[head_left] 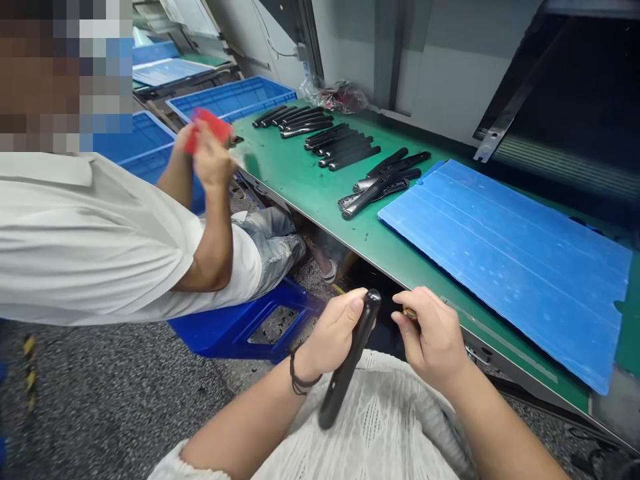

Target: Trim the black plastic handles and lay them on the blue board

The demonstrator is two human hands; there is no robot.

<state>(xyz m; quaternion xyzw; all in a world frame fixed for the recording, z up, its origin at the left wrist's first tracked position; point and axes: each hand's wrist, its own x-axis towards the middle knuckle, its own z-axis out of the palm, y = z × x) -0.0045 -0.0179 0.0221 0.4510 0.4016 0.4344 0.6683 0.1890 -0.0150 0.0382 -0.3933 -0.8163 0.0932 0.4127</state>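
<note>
while left hand (334,335) grips black rod (351,360), right hand (431,333) seemingly pinches something (410,312).

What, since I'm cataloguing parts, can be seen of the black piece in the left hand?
The black piece is long and slim, round-ended, glossy and plastic-looking, with a small pale spot toward its lower end. The left hand grips it near the top, slanted, in front of the pale garment; whether it touches that is unclear.

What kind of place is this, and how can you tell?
It's probably a factory workshop: rows of similar black handle-shaped parts lie on a long green workbench, and big blue plastic crates stand near its far end.
</note>
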